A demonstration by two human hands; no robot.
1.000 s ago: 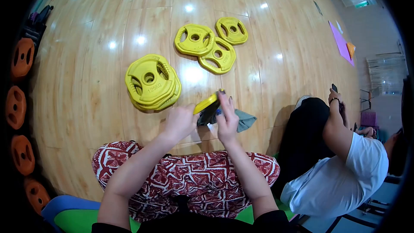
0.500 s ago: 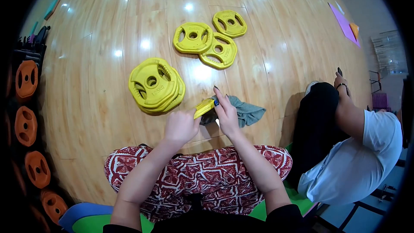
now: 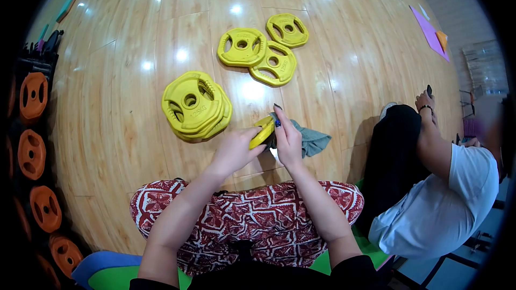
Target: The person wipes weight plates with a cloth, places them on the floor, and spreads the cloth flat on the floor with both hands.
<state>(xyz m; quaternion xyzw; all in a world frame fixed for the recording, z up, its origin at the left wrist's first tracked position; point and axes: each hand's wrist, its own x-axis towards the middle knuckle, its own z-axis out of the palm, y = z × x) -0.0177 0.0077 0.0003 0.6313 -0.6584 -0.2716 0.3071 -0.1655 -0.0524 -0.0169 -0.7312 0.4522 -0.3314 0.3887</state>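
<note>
Yellow plate [image 3: 261, 133] aslant between left grip [image 3: 236, 149], pinched on its edge, and right grip [image 3: 288, 143], closure unclear

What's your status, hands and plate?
Left hand gripping tilted yellow weight plate. Right hand at its other side, with grey-green cloth. Nothing visibly blocking; yellow plate stack nearby on floor.

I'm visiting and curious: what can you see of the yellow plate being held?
The plate is bright yellow and smooth-looking, perhaps rubber-coated, with a rounded edge. It is tilted above the floor. The left grip holds it; the right grip is at its other side, with grey cloth, exact contact unclear. Much of its face is hidden.
</note>
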